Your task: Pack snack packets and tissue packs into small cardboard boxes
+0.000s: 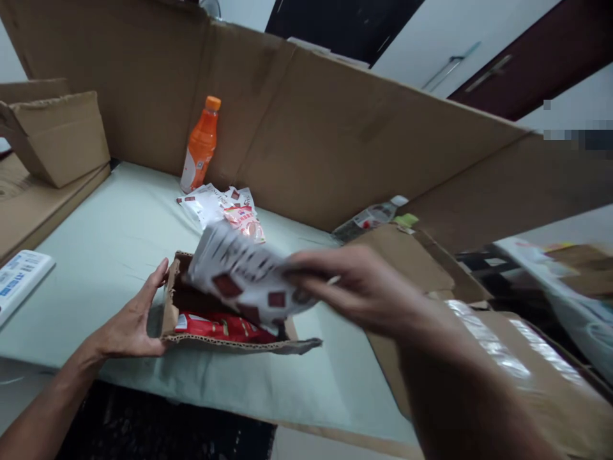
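Observation:
My left hand (136,319) grips the left end of a small open cardboard box (170,313), thumb and fingers on its torn wall. Inside the box lies a red packet (215,327). My right hand (345,281) is closed on the right edge of a white packet with dark red squares (253,278), which is tilted over the box opening and partly within it. The packet and hand are blurred by motion. Behind the box lie a similar white packet (204,203) and a pink-and-white packet (244,220).
An orange drink bottle (200,147) stands against the cardboard partition (287,128). A clear bottle (371,218) lies at the back right. Cardboard boxes (402,255) flank the right side, another open box (62,137) the left. A white-and-blue box (23,281) sits at left.

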Demonstrator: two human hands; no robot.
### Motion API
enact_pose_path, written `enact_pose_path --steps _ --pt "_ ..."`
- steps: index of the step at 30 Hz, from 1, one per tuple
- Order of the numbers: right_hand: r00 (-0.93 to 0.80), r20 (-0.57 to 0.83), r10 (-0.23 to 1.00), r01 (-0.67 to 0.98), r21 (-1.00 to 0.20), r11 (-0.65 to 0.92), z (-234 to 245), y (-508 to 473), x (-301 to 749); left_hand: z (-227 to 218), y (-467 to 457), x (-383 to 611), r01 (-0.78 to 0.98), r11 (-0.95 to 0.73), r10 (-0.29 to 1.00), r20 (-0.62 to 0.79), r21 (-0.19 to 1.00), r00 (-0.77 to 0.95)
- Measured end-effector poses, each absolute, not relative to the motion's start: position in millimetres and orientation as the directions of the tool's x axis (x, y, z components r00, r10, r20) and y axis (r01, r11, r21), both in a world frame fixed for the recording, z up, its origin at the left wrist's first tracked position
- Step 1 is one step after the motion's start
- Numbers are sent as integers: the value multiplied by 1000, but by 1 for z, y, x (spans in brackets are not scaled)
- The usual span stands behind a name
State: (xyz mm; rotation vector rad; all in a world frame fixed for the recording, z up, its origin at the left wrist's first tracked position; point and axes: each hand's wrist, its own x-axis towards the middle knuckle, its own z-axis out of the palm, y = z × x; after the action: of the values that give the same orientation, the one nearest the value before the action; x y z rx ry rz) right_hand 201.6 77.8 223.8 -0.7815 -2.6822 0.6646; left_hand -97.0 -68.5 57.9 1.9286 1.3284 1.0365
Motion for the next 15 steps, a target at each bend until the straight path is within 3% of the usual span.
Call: enact_pose_path --steps 3,5,7,8,9,11,13,15 --pt "-474 412 778 539 -563 627 253 103 218 60 -68 -98 492 -327 944 258 807 206" --pt "-274 580 767 658 -468 590 256 114 215 59 -67 -98 490 -316 948 249 812 198" --pt "-292 674 679 689 -344 638 249 112 207 59 -68 -97 486 -310 949 242 817 200" --pt "-408 637 654 639 -313 703 242 107 201 59 -68 -97 481 -310 949 239 820 205" --pt "-580 516 630 548 -324 771 234 100 194 59 -68 -96 476 -309 949 236 823 209" --pt "-890 72 451 385 -414 825 215 82 178 61 -69 -95 463 -307 949 231 831 215" --pt "-905 -352 240 376 -395 838 194 65 160 63 -68 -95 449 -304 949 228 840 216" --pt "-825 -523 214 401 -275 874 175 54 142 64 -68 -95 439 -297 951 221 848 217"
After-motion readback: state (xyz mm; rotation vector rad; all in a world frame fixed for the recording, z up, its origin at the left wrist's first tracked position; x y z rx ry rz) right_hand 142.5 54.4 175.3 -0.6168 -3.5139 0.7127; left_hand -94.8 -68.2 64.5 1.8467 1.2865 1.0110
